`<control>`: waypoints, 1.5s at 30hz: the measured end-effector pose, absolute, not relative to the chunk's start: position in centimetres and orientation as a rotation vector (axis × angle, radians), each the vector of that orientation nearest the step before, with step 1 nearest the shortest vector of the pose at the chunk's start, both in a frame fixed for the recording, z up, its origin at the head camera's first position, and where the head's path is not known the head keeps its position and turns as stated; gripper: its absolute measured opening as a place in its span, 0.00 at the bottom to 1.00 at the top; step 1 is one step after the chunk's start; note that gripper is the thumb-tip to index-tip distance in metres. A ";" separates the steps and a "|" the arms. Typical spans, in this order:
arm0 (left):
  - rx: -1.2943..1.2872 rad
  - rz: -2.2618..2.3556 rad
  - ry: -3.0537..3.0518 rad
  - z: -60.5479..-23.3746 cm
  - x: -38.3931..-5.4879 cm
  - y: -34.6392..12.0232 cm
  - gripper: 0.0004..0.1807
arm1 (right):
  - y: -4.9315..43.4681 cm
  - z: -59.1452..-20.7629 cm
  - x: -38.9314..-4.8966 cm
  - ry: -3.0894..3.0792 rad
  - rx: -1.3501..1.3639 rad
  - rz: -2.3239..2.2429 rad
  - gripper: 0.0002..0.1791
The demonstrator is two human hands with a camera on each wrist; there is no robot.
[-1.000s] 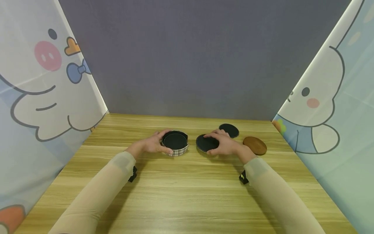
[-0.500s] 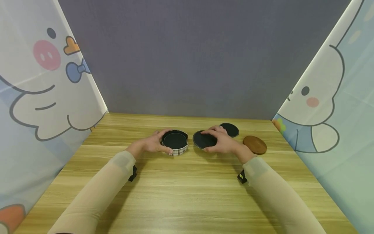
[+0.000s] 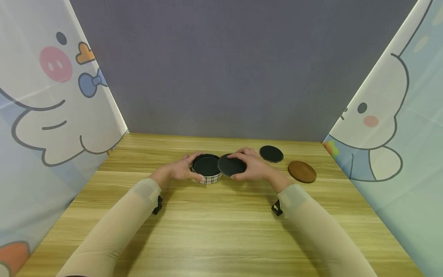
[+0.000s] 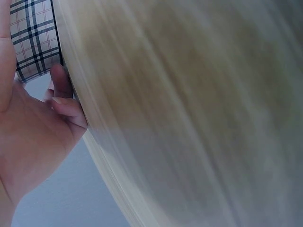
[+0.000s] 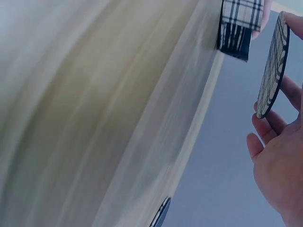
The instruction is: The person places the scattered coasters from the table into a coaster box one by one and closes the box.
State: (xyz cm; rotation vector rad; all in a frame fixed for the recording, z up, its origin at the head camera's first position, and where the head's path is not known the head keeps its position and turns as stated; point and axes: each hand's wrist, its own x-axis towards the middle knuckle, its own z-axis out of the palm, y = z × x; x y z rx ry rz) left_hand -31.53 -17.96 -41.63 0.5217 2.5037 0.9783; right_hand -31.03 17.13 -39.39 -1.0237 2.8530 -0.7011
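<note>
A round plaid coaster holder with a black inside stands on the table, a gap in its wall facing right. My left hand grips its left side, thumb at the front and fingers behind; the left wrist view shows its plaid wall beside the palm. A round coaster, black on top, is pinched between thumb and fingers of my right hand. It is raised and tilted, its left edge overlapping the holder's right side in the head view. From the right wrist, the coaster's plaid underside shows.
Another black round coaster lies flat behind the right hand. A brown wooden disc lies farther right on the wood-grain table. A grey panel rises at the back, with cartoon-printed cloth on both sides.
My right hand has lifted the coaster and carried it left to the holder's edge. The left hand and holder have stayed in place.
</note>
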 end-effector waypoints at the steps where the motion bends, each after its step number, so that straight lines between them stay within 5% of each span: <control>1: 0.522 0.976 2.504 -41.6 -31.5 -18.0 0.69 | 16.8 -39.4 -31.0 2.847 -1.030 -0.697 0.44; 45: 0.559 0.941 2.498 -41.5 -31.7 -18.0 0.68 | 9.2 -39.8 -33.3 2.703 -1.036 -0.662 0.43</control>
